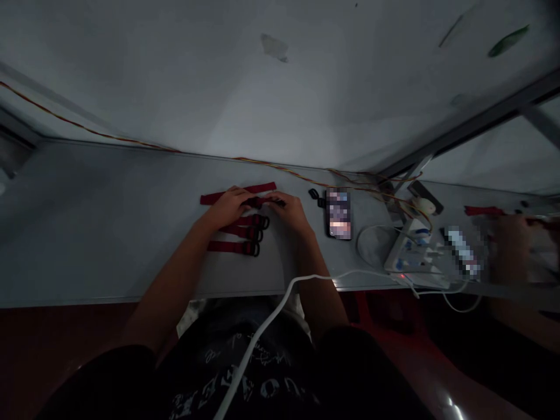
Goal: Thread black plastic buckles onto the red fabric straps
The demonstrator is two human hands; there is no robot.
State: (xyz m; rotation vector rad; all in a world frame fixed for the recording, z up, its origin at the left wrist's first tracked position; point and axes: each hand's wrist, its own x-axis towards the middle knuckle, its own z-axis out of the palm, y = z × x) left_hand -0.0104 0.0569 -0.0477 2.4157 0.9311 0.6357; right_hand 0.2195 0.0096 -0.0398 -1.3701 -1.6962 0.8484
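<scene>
Between my two hands is a red webbing strap with a dark buckle on it. My left hand is closed on the strap's left part. Fingers of my right hand pinch its right end, where a small black piece shows. Behind them a longer red strap lies flat on the table. Just below my hands, several red straps with black buckles lie side by side, buckles to the right. Loose black buckles rest to the right of my right hand.
A phone with a lit screen lies right of my hands. Farther right are a white power strip, a second phone and a co-worker's hand by red webbing. A white cable crosses my right forearm. Thin wires run along the wall.
</scene>
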